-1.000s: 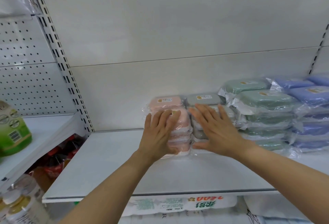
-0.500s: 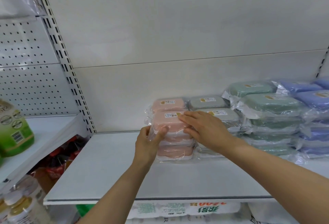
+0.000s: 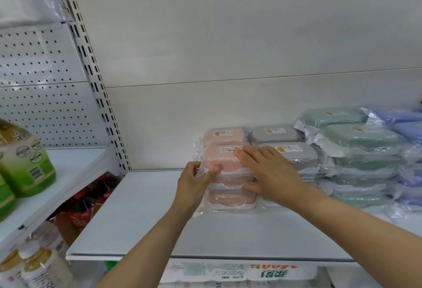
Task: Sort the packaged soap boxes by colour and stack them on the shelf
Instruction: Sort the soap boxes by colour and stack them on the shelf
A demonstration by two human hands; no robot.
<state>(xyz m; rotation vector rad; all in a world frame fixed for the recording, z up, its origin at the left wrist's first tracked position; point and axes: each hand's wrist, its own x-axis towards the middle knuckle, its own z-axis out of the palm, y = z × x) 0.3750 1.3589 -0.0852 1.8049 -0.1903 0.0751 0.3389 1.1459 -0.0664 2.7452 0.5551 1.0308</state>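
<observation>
We see the soap boxes stacked by colour on the white shelf (image 3: 141,214), each a rounded rectangle in crinkled clear wrap with a small label on its lid. The pink stack (image 3: 228,198) stands at the left end of the row, with another pink box (image 3: 225,135) behind it. Just right of it come the grey boxes (image 3: 290,150), then the green boxes (image 3: 358,139), then the blue boxes (image 3: 408,127) at the far right. Our left hand (image 3: 194,183) pinches the wrap at the left edge of the top pink box (image 3: 222,162), thumb curled over its front. Our right hand (image 3: 271,173) lies over the same box's right side, fingers fairly straight across the lid and thumb against the stack's front.
</observation>
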